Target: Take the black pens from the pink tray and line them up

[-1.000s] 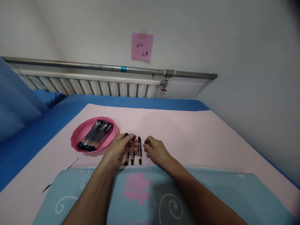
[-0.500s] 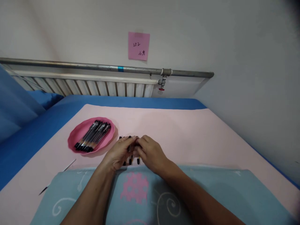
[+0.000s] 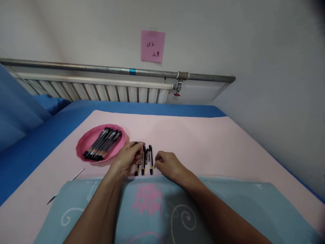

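Pink sheet (image 3: 203,142) under a row of black pens (image 3: 144,159), three of them, lying parallel just beyond the towel (image 3: 228,203). Half a second ago both hands met over this row. Now the right hand (image 3: 167,165) has drawn back to the right, loosely curled and empty. The left hand (image 3: 125,161) stays pinched on the leftmost pen (image 3: 137,169). Far left, one pink plate (image 3: 83,142) holds a pen bundle (image 3: 104,144), roughly seven, too overlapped to count exactly.
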Available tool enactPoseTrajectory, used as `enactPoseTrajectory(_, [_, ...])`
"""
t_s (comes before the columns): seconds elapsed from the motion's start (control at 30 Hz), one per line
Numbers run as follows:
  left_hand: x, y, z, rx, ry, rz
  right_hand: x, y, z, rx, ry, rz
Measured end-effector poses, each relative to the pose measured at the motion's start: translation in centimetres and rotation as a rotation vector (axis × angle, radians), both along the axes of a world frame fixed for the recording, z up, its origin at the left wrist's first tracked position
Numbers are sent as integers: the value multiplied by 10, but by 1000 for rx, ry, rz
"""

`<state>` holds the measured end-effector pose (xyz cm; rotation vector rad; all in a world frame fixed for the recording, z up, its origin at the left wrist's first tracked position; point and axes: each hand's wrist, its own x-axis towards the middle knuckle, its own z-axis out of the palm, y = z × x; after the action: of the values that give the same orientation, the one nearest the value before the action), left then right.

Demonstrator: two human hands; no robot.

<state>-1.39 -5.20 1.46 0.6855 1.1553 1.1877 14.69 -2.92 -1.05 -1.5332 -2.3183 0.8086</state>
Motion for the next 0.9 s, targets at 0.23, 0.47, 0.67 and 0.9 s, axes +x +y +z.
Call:
enactPoseTrajectory(0.23, [2,-1,0,-5,-26,4,-1,1,5,-60,10,-8])
enactPoseTrajectory(0.47, [2,0,0,-13,-62,12,4,1,4,-296,249,-56])
enactPoseTrajectory(0.67, [15,-2,-7,75,-156,-51,-1,-6,18,-286,563,-14])
enactPoseTrajectory(0.9, [39,-6,-12,134,-155,-100,-6,-8,16,-234,674,-46])
